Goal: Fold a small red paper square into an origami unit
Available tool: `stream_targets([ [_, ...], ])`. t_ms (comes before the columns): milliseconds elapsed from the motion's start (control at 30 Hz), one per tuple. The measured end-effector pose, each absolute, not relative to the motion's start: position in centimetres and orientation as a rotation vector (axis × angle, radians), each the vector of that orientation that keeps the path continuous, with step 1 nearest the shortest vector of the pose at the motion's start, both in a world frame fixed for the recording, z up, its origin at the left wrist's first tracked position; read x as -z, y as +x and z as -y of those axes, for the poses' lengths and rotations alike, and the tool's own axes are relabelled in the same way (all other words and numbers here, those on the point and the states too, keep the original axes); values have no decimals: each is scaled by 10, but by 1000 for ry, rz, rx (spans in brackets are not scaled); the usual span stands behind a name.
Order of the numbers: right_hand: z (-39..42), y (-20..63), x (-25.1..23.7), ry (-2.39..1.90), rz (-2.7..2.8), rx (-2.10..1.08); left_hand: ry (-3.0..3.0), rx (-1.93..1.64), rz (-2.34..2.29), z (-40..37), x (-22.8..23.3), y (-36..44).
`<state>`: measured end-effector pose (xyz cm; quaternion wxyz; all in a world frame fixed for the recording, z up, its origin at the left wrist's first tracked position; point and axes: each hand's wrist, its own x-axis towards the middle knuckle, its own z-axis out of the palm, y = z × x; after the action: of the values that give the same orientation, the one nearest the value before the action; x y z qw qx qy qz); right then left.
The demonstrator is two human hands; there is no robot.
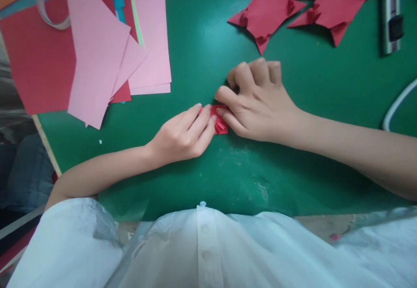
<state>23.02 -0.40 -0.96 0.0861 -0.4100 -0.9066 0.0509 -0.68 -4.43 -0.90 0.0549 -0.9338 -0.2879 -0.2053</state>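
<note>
A small piece of folded red paper [223, 128] lies on the green table mat [195, 183] in front of me, partly covered by fingers. My left hand [182, 134] presses its fingertips onto the paper's left side and upper edge. From the right, my right hand [257, 99] grips the paper's upper right part between thumb and forefinger, its other fingers curled. Loose folds stand up near the paper's middle. What lies under the fingertips is hidden.
Folded red paper figures [270, 10] lie at the top right, beside a box cutter [392, 14]. Sheets of pink paper [97, 49] and red paper [42, 62] overlap at the upper left, with a tape roll [54, 3] on them. A white cable [399, 101] curves at the right.
</note>
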Motion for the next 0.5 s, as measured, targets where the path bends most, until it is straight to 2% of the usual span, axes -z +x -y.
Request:
stream_targets([
  [167,4,236,6,-1176,2766,8,-2728,707,801,46,12,-4],
  [400,2,238,10,-1123,2763,-22,-2669,666,782,44,9,-1],
  [500,0,238,14,-1103,2693,-127,-2589,627,697,39,4,0],
])
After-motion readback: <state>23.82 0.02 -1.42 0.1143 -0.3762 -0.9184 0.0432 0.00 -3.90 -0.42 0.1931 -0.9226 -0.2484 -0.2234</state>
